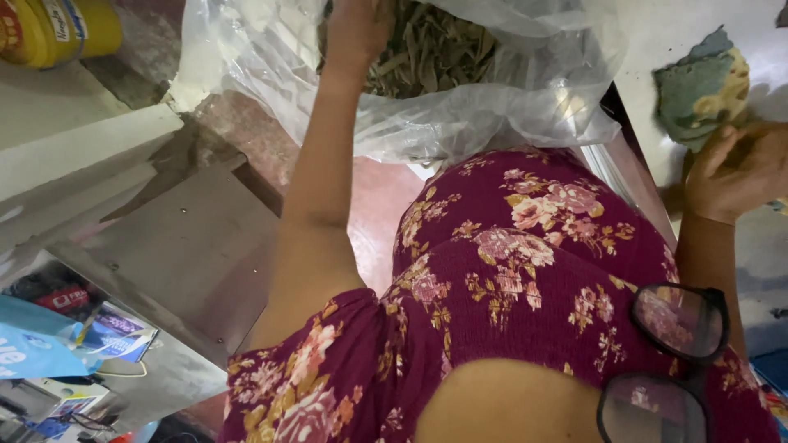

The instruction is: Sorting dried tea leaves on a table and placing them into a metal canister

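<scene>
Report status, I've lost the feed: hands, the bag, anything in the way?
Left hand inside clear plastic bag, among dried green leaves; grip unseen. Right hand loosely curled, empty, on the white counter beside a blue-yellow cloth. Nothing blocking.

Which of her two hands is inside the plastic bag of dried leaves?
The left hand: it reaches into the clear plastic bag among the dried leaves. The right hand rests on the counter beside a green and yellow cloth.

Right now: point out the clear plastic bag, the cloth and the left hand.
clear plastic bag (460, 123): head view, front wall of the bag
cloth (698, 86): head view, middle of the crumpled fabric
left hand (357, 29): head view, back of the hand inside the bag
</scene>
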